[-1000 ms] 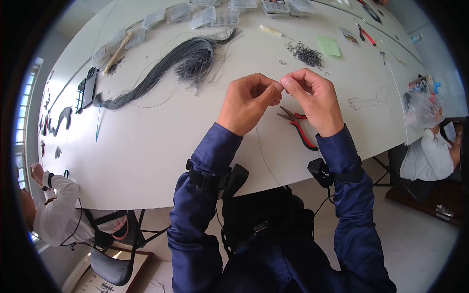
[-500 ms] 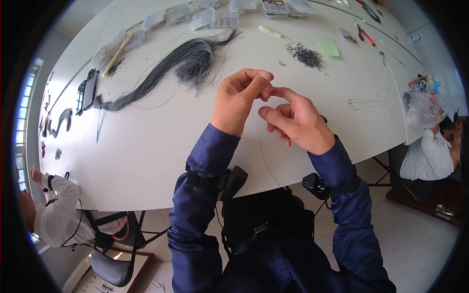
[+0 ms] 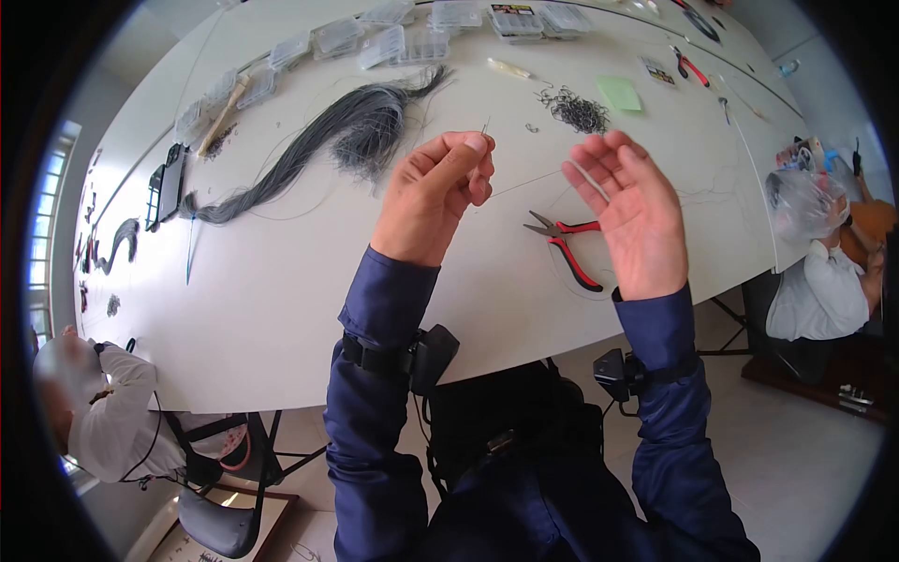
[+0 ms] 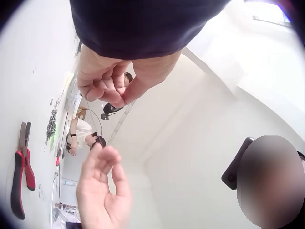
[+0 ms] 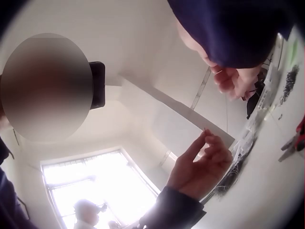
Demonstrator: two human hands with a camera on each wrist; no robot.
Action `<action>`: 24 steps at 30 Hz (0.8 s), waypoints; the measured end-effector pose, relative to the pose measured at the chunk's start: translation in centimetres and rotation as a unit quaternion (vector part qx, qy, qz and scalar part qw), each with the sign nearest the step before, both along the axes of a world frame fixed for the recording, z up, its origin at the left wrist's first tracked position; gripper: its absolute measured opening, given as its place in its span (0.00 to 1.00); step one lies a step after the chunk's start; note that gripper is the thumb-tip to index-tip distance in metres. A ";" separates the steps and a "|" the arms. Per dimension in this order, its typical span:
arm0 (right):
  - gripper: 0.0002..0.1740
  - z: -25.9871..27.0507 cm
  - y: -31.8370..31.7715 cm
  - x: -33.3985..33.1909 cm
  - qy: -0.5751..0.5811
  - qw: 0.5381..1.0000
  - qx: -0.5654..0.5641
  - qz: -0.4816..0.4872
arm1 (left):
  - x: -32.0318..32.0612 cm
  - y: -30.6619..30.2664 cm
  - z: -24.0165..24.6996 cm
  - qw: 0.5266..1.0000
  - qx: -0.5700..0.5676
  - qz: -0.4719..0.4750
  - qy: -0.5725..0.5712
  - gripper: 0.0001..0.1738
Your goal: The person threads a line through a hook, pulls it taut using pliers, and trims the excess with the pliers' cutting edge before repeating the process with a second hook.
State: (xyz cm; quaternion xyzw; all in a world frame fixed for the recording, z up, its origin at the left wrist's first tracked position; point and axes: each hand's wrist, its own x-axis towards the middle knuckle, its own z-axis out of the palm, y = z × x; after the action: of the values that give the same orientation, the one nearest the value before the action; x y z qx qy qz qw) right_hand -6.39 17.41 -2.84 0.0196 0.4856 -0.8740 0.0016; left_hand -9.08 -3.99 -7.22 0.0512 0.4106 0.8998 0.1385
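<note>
No legible text, label, brand or number on anything in view.

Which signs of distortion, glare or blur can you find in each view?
Head view: fisheye curves the table edge, corners black, yet the thin wire pinched by the left hand shows; left wrist view: soft, the pliers stretched at the edge; right wrist view: the window is blown out by glare.

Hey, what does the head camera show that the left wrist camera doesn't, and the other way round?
Only the head view shows the grey strand bundle and the black wrist cameras. Only the left wrist view shows the ceiling and the head-worn camera. Both show the left hand pinching a thin wire, the right hand with relaxed fingers, and the red pliers.
</note>
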 end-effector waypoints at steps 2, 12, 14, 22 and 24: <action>0.16 0.7 2.9 -0.9 0.017 0.998 -0.034 -0.055 | -0.1 -0.6 0.1 1.000 -0.017 -0.003 0.002 0.09; 0.15 0.8 4.9 -1.1 -0.038 0.999 0.011 0.031 | 0.2 -2.0 0.7 0.998 -0.059 0.028 0.025 0.09; 0.14 1.0 3.4 -0.2 -0.084 0.994 0.017 0.072 | 0.5 -3.4 1.1 0.997 -0.046 0.046 0.032 0.08; 0.14 3.8 -1.7 1.7 0.031 0.983 0.067 0.170 | 7.8 -12.3 3.4 0.976 -0.154 0.129 0.080 0.06; 0.15 4.7 -2.6 2.0 0.065 0.981 0.068 0.172 | 9.7 -13.7 3.8 0.968 -0.173 0.167 0.073 0.05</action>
State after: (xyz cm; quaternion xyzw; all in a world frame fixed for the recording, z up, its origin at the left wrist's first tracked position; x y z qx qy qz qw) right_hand -4.42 14.79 1.87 -0.1216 0.5390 -0.8249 0.1191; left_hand 0.66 -17.73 -3.42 0.0221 0.5720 0.8191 -0.0374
